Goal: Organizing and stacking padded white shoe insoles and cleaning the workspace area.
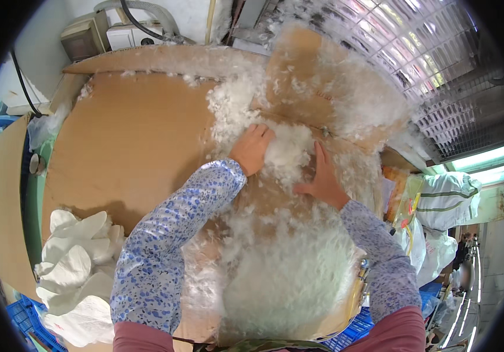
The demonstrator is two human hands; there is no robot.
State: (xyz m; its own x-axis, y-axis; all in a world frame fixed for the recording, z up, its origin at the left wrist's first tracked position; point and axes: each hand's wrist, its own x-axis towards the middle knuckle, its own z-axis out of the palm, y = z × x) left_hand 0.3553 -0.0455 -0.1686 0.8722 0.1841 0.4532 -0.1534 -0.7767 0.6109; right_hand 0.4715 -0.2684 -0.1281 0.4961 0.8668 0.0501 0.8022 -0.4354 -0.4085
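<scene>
A loose clump of white stuffing fluff (287,149) lies on brown cardboard in the middle, between my two hands. My left hand (252,150) is on the clump's left side, its fingers curled into the fluff and their tips hidden. At the right side, my right hand (326,180) is open, thumb spread away from the fingers, its fingers beside the clump. More fluff (228,108) is heaped just beyond my left hand. A thin layer of loose fibre (287,276) covers the surface nearer to me. Both forearms wear blue-patterned sleeves.
A stack of white, petal-shaped fabric pieces (78,264) sits at the near left. Fibre-dusted cardboard flaps (299,76) stand along the back. A wire grille (434,64) rises at the far right. White bags (448,199) are at the right, blue crates (31,320) low at the left.
</scene>
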